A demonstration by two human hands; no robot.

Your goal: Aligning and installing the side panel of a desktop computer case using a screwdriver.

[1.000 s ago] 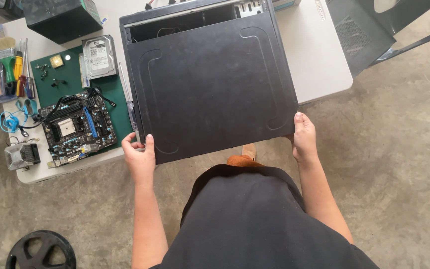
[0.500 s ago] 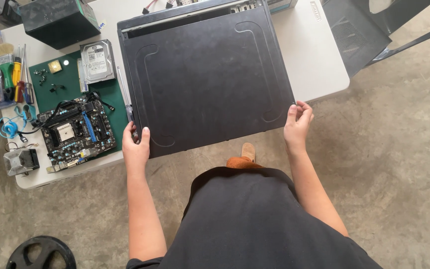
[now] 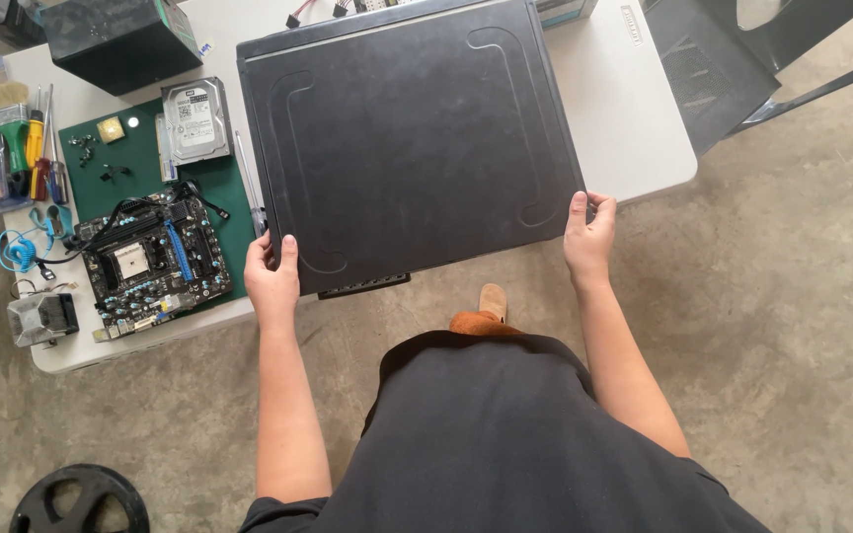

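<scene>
A large black metal side panel [image 3: 407,138] lies flat over a computer case on the white table [image 3: 634,118]. My left hand [image 3: 271,271] grips its near left corner, thumb on top. My right hand [image 3: 589,237] grips the near right corner at the table's edge. The case beneath is almost wholly hidden; only a strip of it [image 3: 362,288] shows under the panel's near edge.
Left of the panel a green mat [image 3: 140,168] holds a motherboard [image 3: 150,262], a hard drive [image 3: 196,120] and small screws. Screwdrivers [image 3: 22,148] lie at the far left, a cooler [image 3: 41,318] at the near left corner. A black box [image 3: 120,39] stands behind. A black chair [image 3: 733,49] stands right.
The panel has slid away from me, further onto the table, with both hands following at its near corners.
</scene>
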